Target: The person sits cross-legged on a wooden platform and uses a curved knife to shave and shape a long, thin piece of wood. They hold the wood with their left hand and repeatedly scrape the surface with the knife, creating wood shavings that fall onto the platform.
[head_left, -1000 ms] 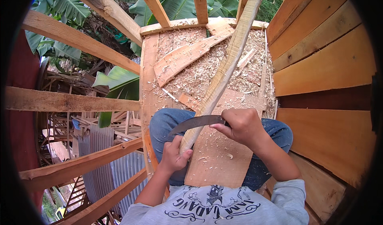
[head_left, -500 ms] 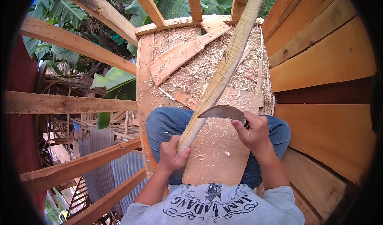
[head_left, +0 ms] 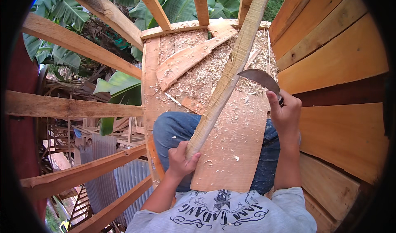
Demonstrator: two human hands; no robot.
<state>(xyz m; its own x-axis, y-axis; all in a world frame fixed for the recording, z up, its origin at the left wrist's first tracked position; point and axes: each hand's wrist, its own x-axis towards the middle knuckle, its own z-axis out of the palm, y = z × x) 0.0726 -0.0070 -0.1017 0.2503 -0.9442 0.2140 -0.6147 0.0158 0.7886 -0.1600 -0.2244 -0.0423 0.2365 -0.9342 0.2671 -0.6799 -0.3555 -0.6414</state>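
Note:
My left hand (head_left: 182,159) is closed round the near end of a long wooden strip (head_left: 231,74), which slants away up to the right. A curved knife (head_left: 262,78) is in my right hand (head_left: 285,109), the thumb stretched along toward its blade. The blade's pointed tip is at the strip's right edge, about halfway along; whether it touches cannot be told. Most of the knife's handle is hidden in my fist. Across my lap lies a wide flat board (head_left: 231,150) dotted with shavings.
Wood shavings (head_left: 206,74) cover the platform ahead, with a tapered board piece (head_left: 185,61) lying among them. Slanting wooden rails (head_left: 74,106) stand on the left, above corrugated sheets (head_left: 103,163). A plank wall (head_left: 338,138) rises close on the right. Banana leaves (head_left: 177,6) hang beyond the far edge.
My right hand has moved forward and to the right with the knife. Its blade has gone from lying across the strip's lower part to farther up its right edge. The strip has barely shifted.

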